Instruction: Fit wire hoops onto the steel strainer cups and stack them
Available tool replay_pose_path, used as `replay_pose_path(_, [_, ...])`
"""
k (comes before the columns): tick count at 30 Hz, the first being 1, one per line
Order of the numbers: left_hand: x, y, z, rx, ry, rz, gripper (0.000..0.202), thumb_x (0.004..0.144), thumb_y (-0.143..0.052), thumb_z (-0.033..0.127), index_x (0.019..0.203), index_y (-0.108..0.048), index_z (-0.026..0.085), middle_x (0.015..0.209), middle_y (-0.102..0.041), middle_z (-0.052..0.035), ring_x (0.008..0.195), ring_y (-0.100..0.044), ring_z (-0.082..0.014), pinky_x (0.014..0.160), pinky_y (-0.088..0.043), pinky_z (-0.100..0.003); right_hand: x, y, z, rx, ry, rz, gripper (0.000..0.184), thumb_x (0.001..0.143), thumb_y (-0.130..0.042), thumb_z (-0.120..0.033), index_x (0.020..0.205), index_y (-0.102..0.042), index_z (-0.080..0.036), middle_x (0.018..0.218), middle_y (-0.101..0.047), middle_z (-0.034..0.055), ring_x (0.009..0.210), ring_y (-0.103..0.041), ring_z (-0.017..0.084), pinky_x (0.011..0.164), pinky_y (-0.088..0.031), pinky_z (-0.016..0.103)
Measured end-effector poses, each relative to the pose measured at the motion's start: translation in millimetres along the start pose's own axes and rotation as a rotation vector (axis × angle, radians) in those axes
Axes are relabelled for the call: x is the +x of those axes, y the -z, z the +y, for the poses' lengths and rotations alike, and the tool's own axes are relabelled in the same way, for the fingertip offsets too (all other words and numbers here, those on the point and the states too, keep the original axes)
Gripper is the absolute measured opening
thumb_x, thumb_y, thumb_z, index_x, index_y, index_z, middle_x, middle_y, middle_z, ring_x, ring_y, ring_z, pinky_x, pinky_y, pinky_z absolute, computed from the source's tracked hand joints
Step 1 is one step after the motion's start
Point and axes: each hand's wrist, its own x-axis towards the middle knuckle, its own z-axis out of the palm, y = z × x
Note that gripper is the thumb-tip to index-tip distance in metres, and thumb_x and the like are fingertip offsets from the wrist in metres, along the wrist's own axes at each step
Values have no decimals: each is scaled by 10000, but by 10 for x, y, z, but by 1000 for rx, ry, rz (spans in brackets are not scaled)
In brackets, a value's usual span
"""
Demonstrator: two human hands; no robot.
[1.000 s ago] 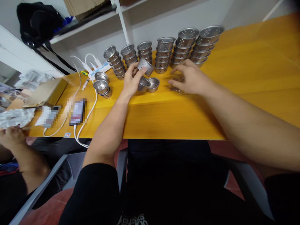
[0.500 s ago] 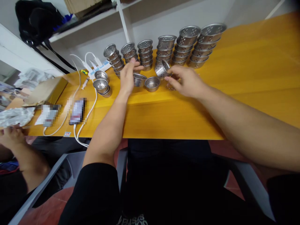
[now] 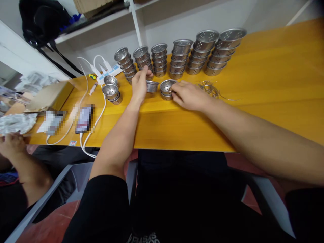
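My left hand (image 3: 140,84) grips a small perforated metal cup (image 3: 152,86) that stands on the yellow table (image 3: 177,121), fingers curled round its rim. My right hand (image 3: 188,95) rests its fingers on a short stack of two metal cups (image 3: 167,88) right beside it, pinching the upper one. Behind both hands stand several leaning stacks of the same perforated cups (image 3: 177,57). A loose bunch of thin wire rings (image 3: 209,88) lies on the table just right of my right hand.
A small stack of cups (image 3: 111,91) stands left of my left hand. White cables (image 3: 97,114), a power strip (image 3: 108,71), a phone (image 3: 83,118) and a cardboard box (image 3: 48,96) lie further left. Another person's hand (image 3: 11,145) is at the left edge.
My right hand has carried the cup it held in the air down onto the single cup on the table, making a stack of two. The wire rings are uncovered. My left hand has stayed on its cup.
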Motion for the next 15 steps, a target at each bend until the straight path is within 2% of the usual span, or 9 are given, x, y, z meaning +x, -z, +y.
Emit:
replay_pose_path(2, [-15, -16, -8, 23, -30, -28, 477, 1333, -769, 387, 899, -865, 215, 988, -879, -61, 1158, -899, -246, 1269, -672, -398, -18, 38, -7, -9, 6, -23, 188, 1250, -562, -319, 1234, -740, -261, 1274, -853, 213, 1224, -796, 475, 1128, -626, 622])
replay_pose_path(4, [-29, -36, -9, 31, -48, -40, 481, 1331, -774, 376, 887, -871, 218, 986, -881, -55, 1112, -888, -239, 1275, -676, -405, -35, 78, -11, -6, 5, -53, 181, 1244, -576, -321, 1259, -746, -263, 1283, -856, 198, 1173, -801, 455, 1060, -631, 592])
replay_pose_path(7, [-35, -60, -13, 44, -56, -42, 520, 1304, -824, 532, 885, -878, 229, 1007, -887, -47, 1114, -890, -234, 1312, -678, -422, -57, 115, -18, -11, -8, -110, 184, 1230, -624, -334, 1318, -771, -265, 1322, -860, 177, 1115, -809, 426, 982, -640, 561])
replay_pose_path(10, [-46, -68, -11, 26, -59, -61, 642, 1302, -737, 738, 957, -891, 219, 1015, -899, -75, 1121, -899, -247, 1281, -707, -464, -84, 129, -35, -3, -17, -118, 257, 1209, -686, -380, 1406, -798, -258, 1367, -867, 179, 1115, -825, 434, 975, -673, 584])
replay_pose_path(13, [-109, -71, 6, 20, -51, -102, 741, 1224, -712, 934, 1085, -900, 231, 1070, -930, -101, 1237, -928, -293, 1251, -744, -497, -123, 159, -73, 63, -1, -12, 475, 1222, -697, -462, 1645, -780, -264, 1583, -832, 205, 1284, -835, 489, 1066, -720, 668])
replay_pose_path(15, [-190, -83, 26, 24, -60, -138, 757, 1175, -732, 994, 1148, -901, 257, 1124, -937, -109, 1324, -926, -326, 1259, -743, -494, -149, 189, -116, 105, 3, 81, 623, 1236, -699, -505, 1819, -710, -286, 1742, -765, 215, 1465, -791, 531, 1183, -717, 726])
